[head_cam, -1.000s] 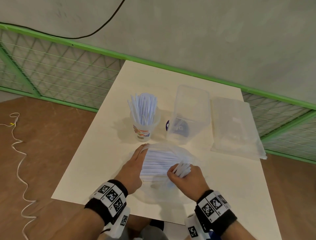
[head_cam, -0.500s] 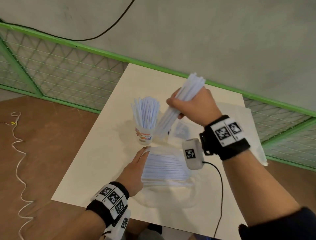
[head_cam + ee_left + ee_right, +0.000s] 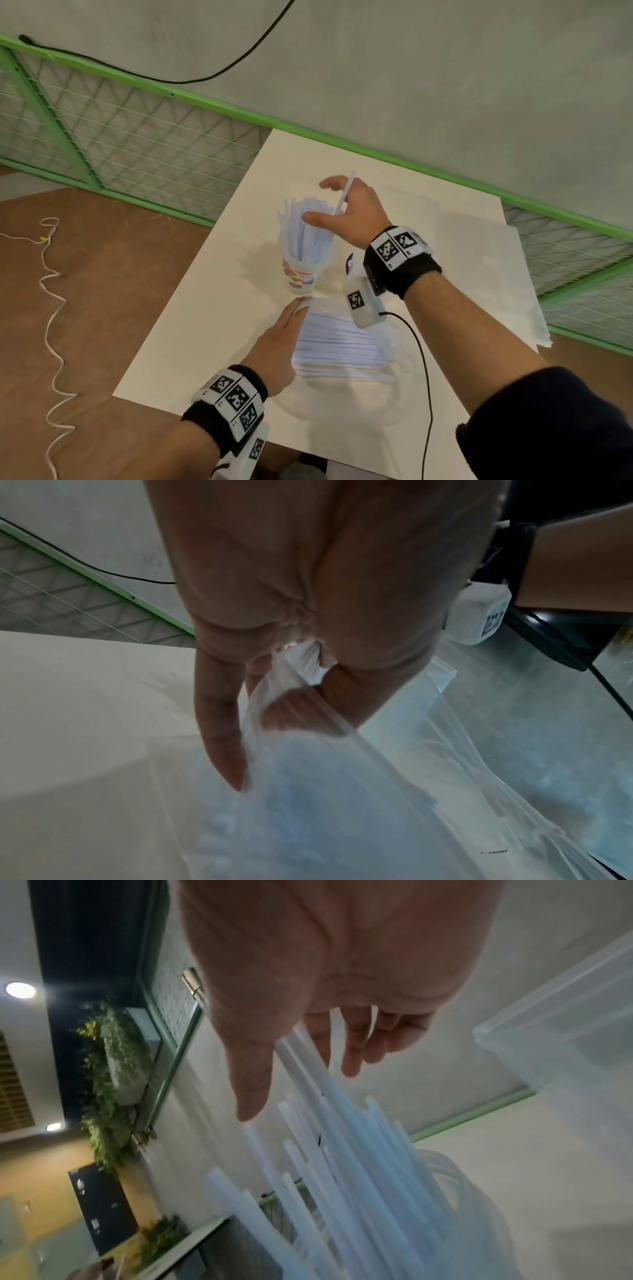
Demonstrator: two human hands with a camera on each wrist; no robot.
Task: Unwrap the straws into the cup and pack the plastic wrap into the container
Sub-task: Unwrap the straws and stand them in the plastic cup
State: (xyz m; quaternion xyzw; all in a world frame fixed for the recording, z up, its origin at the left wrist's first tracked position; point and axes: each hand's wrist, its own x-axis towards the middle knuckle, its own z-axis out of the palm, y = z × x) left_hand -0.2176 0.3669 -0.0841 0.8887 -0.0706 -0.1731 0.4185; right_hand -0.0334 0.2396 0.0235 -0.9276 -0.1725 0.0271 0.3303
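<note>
Half a second ago the right hand gripped a thick bundle of straws above the cup; now the bundle stands in the cup and the hand is spread open just above the straw tops, one straw sticking up past its fingers. From the head view, the cup stands near the middle of the surface, with bare room to its left out to the edge. The left hand lies flat on the left end of the plastic wrap, which still has straws inside and lies between the cup and the near edge. Most of the clear container is hidden behind the right arm.

From the left wrist view, the left hand pinches the wrap's edge between thumb and fingers.

From the right wrist view, the right hand has relaxed, straight fingers holding nothing, just over the straws in the cup; the container's wall stands to the right.
</note>
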